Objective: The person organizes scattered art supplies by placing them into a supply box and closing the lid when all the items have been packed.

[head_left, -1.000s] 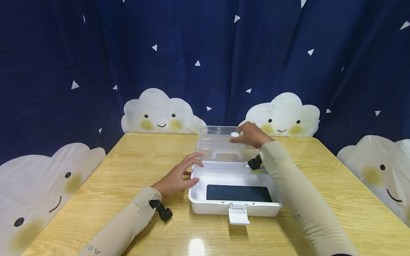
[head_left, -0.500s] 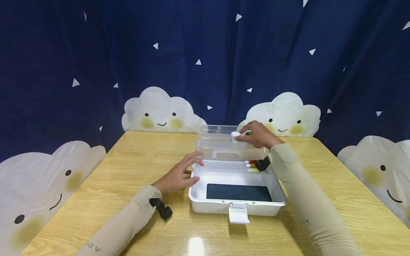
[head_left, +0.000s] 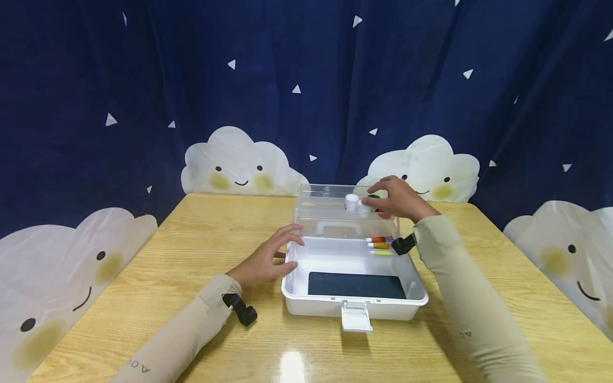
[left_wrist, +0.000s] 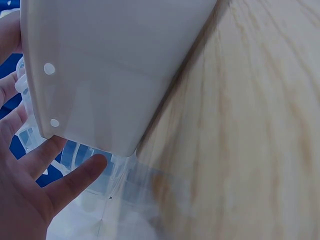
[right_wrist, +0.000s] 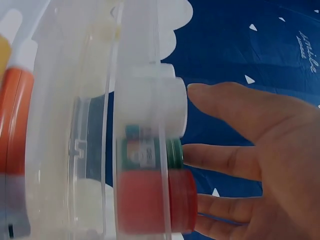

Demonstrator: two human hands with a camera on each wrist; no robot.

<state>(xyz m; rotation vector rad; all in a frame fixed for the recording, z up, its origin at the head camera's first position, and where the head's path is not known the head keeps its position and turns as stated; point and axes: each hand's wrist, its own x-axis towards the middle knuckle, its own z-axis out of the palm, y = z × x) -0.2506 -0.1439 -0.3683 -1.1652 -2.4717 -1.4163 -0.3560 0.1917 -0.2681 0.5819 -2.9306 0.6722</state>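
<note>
A white storage box stands open, its clear lid and trays folded up at the back. My left hand lies at its left wall with fingers spread around the rim; the left wrist view shows the thumb outside the wall. My right hand is over the clear tray's right part, fingers loosely extended. Below its fingertips stand a white-lidded jar, a green-lidded jar and a red jar. Another white jar stands to their left.
Orange and yellow tubes with white caps lie at the box's right rear. A dark flat slab lies on the box floor. The front latch hangs down. A wooden table meets a dark blue curtain at the back.
My right hand has let go of the white jar, which now stands in the tray, and has shifted right. More jars and the coloured tubes have come into sight. The left hand stays put.
</note>
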